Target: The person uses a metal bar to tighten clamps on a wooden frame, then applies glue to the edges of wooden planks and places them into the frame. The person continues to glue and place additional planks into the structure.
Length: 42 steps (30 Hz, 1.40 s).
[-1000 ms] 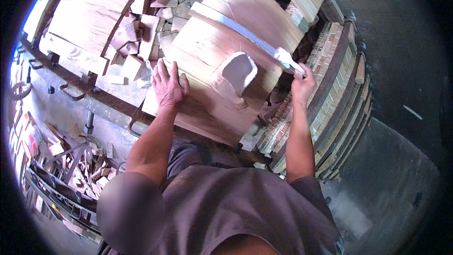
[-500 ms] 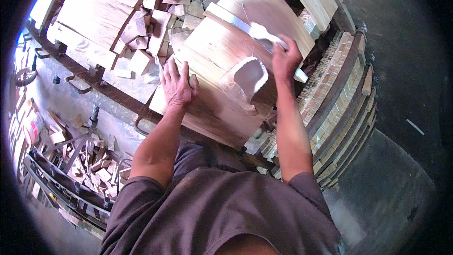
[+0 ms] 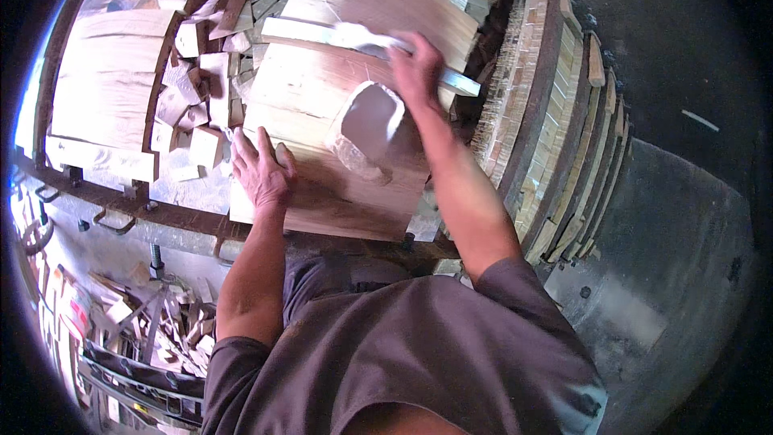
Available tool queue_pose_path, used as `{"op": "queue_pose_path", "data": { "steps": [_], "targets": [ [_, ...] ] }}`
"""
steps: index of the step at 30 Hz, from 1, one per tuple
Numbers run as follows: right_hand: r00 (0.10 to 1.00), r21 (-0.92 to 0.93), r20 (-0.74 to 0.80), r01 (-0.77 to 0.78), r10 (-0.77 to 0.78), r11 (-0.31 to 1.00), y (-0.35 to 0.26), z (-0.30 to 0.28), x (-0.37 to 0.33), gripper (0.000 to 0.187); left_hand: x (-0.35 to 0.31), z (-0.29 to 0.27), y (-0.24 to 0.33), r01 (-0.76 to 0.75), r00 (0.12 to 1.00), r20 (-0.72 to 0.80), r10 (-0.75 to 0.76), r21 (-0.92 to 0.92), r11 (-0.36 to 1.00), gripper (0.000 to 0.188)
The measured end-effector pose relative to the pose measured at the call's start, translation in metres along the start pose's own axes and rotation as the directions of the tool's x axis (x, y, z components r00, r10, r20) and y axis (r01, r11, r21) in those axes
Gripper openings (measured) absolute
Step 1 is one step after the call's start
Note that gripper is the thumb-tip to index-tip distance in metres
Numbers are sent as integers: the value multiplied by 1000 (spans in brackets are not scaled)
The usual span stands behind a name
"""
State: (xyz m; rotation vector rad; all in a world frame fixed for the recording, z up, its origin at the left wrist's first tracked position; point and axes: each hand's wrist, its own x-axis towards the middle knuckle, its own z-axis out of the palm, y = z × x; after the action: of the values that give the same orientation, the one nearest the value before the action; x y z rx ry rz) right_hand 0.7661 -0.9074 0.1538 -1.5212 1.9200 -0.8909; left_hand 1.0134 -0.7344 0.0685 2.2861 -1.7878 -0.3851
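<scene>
My right hand (image 3: pixel 419 72) grips a brush whose head (image 3: pixel 358 37) is thick with white paste. The brush lies against the narrow white-coated edge (image 3: pixel 298 30) of a raised wooden board. On the pale wooden panel (image 3: pixel 278 101) nearer me sits a cut-open container (image 3: pixel 376 117) with white liquid in it. My left hand (image 3: pixel 262 173) rests with fingers spread on the left part of this panel and holds nothing.
Offcut wood blocks (image 3: pixel 193 97) lie heaped to the left. Beyond them is another pale panel (image 3: pixel 105 80). A metal rail with handles (image 3: pixel 117 221) runs along the near left. Stacked wood strips (image 3: pixel 555 129) stand to the right, beside the dark floor (image 3: pixel 676 217).
The whole view has turned and shifted, so the bench appears further left. My right hand has moved the brush along the coated edge, toward its left end. The left hand stays on the panel.
</scene>
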Motion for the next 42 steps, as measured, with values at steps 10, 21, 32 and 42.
{"op": "queue_pose_path", "data": {
  "steps": [10,21,32,42],
  "targets": [
    [856,-303,-471,-384,213,872,125,-192,-40,23,-1,-2,5,38,998,42,-40,40,998,60],
    [857,-343,-515,-228,21,911,130,-187,-40,19,-2,-1,5,21,998,55,-25,71,997,59],
    [973,-42,-148,173,-178,984,12,-48,-45,24,-2,8,0,14,998,58,-21,125,992,58],
    [867,52,-402,-298,293,953,146,-178,-74,22,-1,1,3,7,998,61,-12,79,997,58]
  ]
}}
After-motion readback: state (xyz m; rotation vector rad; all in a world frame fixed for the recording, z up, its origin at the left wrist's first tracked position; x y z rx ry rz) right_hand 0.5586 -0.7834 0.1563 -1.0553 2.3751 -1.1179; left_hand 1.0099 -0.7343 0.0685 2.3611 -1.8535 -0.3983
